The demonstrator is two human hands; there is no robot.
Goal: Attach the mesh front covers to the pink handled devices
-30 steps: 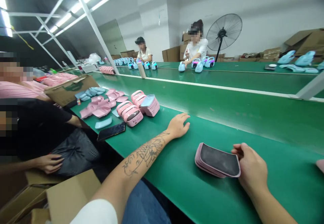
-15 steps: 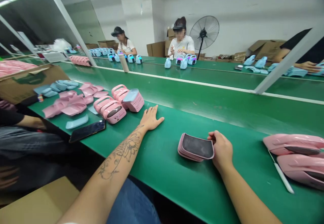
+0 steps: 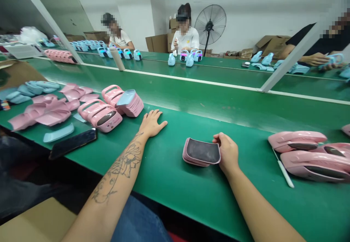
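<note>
My left hand (image 3: 153, 122) lies palm down on the green table with its fingers spread, holding nothing. Just beyond it stands a stack of curved pink panels (image 3: 136, 107) topped by a light blue one (image 3: 127, 98). My right hand (image 3: 228, 152) rests on the table with curled fingers, against or very close to the right edge of a short stack of pink panels with a dark top face (image 3: 202, 151). Whether anything is inside those fingers is hidden. To the right, a white pen-like tool (image 3: 286, 174) lies beside glossy pink handled casings (image 3: 314, 163).
Left of my hand sit pink handled casings (image 3: 101, 114), loose pink shells (image 3: 51, 112), blue shells (image 3: 32, 90) and a dark phone (image 3: 73, 143). A slanted grey post (image 3: 290, 56) rises at right. Across the table, several people work among blue casings (image 3: 171, 59).
The view has turned slightly right and down, so everything sits further left and a little higher. Both hands keep their places on the table beside the same stacks.
</note>
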